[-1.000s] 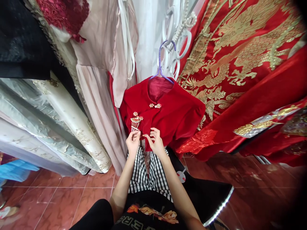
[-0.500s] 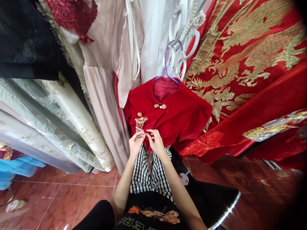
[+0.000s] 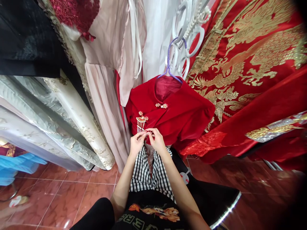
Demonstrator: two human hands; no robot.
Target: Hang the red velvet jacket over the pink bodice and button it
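A short-sleeved red velvet dress (image 3: 177, 118) hangs from a purple hanger (image 3: 169, 60) in front of me. Jewelled flower buttons (image 3: 161, 105) join its collar, and a fan-shaped brooch (image 3: 142, 119) with beaded tassels sits on its chest. Just under the tassels, my left hand (image 3: 136, 143) is closed in a pinch at the dress's front. My right hand (image 3: 156, 140) pinches the cloth right beside it, the fingertips of both nearly meeting. Whatever small fastening lies between the fingers is hidden.
Pale pink gowns (image 3: 103, 86) and white embroidered gowns (image 3: 79, 118) hang on the left. To the right is a red garment (image 3: 259, 48) with gold dragon embroidery. White rings (image 3: 184, 19) hold the hanger. Below are a tiled floor (image 3: 79, 195) and a black hem (image 3: 216, 198).
Both hands stay pinched at the same part of the dress, with small finger shifts. The dress and hanger appear slightly farther right and higher in view.
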